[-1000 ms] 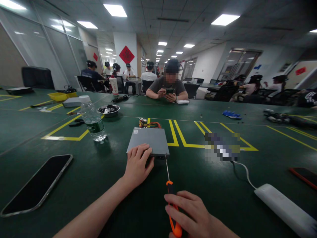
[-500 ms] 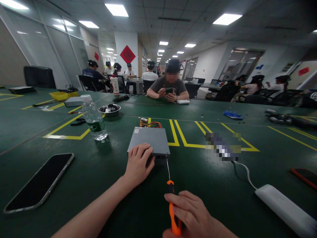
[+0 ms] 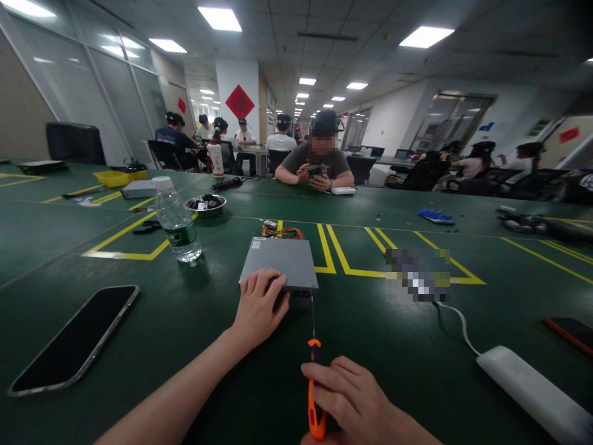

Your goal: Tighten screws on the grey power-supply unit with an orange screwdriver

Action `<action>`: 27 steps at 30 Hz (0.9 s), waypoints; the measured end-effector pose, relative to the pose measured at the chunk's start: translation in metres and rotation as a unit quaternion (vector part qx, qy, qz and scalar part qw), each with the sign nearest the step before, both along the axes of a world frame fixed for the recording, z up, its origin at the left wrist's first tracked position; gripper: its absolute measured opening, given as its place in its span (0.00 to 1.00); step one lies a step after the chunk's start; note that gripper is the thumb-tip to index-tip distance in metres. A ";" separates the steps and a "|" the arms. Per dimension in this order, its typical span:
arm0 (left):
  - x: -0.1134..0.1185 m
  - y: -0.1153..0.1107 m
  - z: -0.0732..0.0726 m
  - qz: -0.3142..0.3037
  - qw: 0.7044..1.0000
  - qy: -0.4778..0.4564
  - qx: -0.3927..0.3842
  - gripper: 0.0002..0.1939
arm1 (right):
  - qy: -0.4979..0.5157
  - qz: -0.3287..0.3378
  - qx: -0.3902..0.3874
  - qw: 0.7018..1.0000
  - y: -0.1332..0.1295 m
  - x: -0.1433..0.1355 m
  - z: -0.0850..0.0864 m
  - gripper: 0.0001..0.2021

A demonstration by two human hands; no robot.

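A grey metal box (image 3: 282, 256) with a socket in its near face lies flat on the green table, and a bundle of coloured wires (image 3: 282, 232) comes out behind it. My left hand (image 3: 263, 303) grips the box's near left corner, fingers on top and thumb at the near face. In my right hand (image 3: 345, 395) is an orange and black screwdriver (image 3: 316, 411), held by its handle. Its thin shaft points away from me, and the tip meets the near face of the box close to the right corner.
A water bottle (image 3: 178, 225), a metal bowl (image 3: 206, 204) and a phone (image 3: 76, 340) stand or lie to the left. A white power strip (image 3: 528, 386) with a cable is at the right. Across the table (image 3: 259, 383) sits a person (image 3: 315, 161) holding a phone.
The screwdriver handle and my right hand have shifted slightly left, so the shaft stands straighter. My left hand and the box have stayed in place.
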State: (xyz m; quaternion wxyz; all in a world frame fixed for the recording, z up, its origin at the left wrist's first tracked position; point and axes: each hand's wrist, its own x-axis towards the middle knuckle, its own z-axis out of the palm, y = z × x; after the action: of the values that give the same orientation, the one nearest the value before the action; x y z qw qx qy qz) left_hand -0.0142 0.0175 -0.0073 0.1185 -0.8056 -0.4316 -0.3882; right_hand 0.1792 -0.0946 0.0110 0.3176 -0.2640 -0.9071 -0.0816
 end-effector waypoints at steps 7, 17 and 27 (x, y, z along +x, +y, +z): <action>0.000 -0.005 0.002 0.001 0.995 -0.078 0.068 0.04 | -0.016 -0.006 -0.018 1.000 0.000 -0.002 0.000 0.17; -0.014 -0.001 0.014 -0.019 0.996 -0.015 0.089 0.09 | 0.032 -0.019 -0.088 0.995 -0.003 0.001 -0.002 0.17; -0.011 -0.009 0.009 -0.011 1.000 0.001 0.010 0.15 | -0.040 -0.097 0.028 0.994 -0.017 -0.001 0.006 0.14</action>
State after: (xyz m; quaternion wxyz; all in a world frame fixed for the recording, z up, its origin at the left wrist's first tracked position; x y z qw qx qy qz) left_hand -0.0250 0.0085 0.0015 0.1228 -0.8096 -0.4188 -0.3926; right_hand 0.1779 -0.1114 0.0170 0.2793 -0.3379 -0.8865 -0.1481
